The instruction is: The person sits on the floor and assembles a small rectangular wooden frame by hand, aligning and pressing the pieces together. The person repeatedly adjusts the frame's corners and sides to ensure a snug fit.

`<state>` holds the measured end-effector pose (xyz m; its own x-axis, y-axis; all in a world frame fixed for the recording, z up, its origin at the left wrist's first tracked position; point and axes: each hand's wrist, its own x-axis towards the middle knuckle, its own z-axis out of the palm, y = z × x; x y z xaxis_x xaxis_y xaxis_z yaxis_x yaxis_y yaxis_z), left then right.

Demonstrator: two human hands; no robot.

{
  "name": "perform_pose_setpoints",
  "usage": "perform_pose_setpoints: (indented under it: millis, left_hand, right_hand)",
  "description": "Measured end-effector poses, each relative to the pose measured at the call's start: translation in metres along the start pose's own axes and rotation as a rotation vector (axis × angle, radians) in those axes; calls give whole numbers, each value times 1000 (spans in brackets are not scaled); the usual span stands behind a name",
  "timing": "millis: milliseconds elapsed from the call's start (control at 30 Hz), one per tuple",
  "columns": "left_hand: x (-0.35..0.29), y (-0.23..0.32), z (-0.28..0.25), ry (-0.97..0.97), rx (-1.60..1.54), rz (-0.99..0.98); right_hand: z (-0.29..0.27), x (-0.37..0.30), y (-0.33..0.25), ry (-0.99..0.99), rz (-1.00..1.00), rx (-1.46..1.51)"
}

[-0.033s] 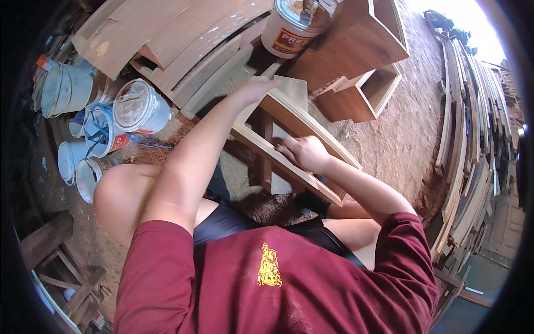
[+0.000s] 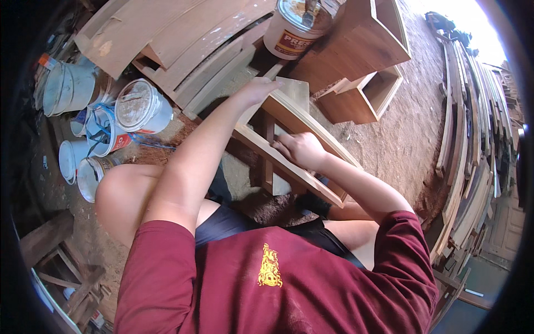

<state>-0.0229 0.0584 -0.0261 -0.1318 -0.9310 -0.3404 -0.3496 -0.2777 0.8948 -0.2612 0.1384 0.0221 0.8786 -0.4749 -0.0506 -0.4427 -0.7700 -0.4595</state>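
Observation:
A narrow pale wooden frame or box stands slanted in front of me, with two long rails and a gap between them. My left hand is closed over its far left end, the fingertips partly hidden behind the wood. My right hand is closed in a fist against the near rail, knuckles toward the gap. Whatever lies under those fingers is too hidden to name. Through the gap a wooden crosspiece shows.
Beyond the frame stand two open wooden boxes and a lidded bucket with a brush on top. Wooden panels lie at the far left, several buckets to the left. Stacked planks line the right side.
My right hand has slid slightly along the near rail, toward the far left end. The left hand keeps its place on the frame.

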Motion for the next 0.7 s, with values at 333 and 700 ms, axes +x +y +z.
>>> perform_pose_setpoints:
  millis: [333,700]
  left_hand:
    - [-18,23,5,100,-96,-4]
    - [-12,14,2,43,-29,-6]
  right_hand:
    - [1,81,-17,101,-45,-2]
    - [-9,19,-3,-28,34,89]
